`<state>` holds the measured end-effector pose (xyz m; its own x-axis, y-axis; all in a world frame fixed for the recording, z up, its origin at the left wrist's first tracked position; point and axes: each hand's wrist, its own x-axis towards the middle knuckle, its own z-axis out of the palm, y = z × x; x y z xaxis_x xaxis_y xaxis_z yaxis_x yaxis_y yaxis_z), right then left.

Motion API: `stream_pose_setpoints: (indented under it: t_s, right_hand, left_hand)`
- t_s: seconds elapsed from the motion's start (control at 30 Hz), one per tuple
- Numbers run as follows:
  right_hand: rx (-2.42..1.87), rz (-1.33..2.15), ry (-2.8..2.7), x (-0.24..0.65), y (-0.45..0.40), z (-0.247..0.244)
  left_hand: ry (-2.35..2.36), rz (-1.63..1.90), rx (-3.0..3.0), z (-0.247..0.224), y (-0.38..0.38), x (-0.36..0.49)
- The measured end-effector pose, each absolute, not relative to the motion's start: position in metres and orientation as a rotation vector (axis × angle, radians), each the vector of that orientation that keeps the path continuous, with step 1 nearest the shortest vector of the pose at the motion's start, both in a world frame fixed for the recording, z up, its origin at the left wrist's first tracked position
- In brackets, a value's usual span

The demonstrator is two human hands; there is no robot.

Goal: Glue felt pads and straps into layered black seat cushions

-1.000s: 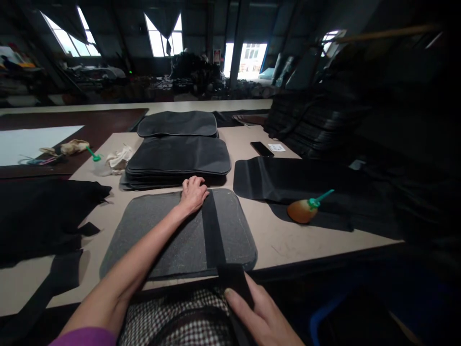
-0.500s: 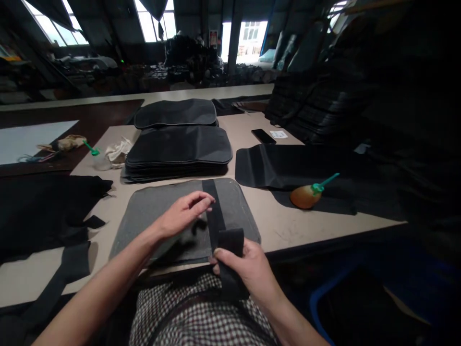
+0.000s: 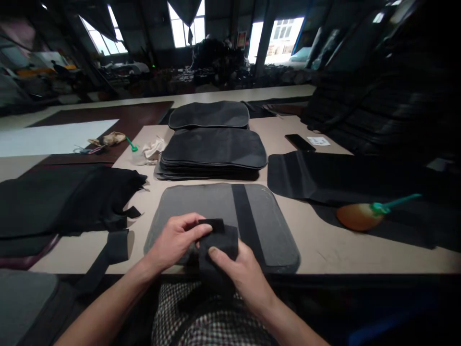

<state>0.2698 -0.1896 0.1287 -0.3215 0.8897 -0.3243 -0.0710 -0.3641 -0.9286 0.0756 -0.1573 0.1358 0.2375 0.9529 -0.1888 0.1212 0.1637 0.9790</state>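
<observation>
My right hand is closed round a bundle of black strips, thumb on top, in front of my body at the table's near edge. The fingers of my left hand pinch the upper end of a black strip at that bundle. Behind both hands lies a dark grey panel with rounded corners. One black strip runs flat across it from back to front, right of its middle. My hands cover the panel's front left part.
Stacked black panels stand behind the grey one. To the right, a bottle of amber liquid lies on black sheets; a phone is farther back. Black material covers the left side, near a white cloth.
My left hand has come off the strip on the panel and now grips a strip end at the right hand's bundle. The view has swung left.
</observation>
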Motion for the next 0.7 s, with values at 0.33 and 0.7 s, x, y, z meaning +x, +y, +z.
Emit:
stream_pose_setpoints:
  t_s: [0.33,0.7]
  right_hand:
    - [-1.164,2.034,-1.266,0.254,-0.198,0.103]
    - [-1.430,1.799,-1.466,0.242,-0.169,0.100]
  left_hand:
    - [1.559,1.018,1.176,0.105,-0.130,-0.006]
    - [1.564,0.907,1.585,0.041,-0.053,-0.022]
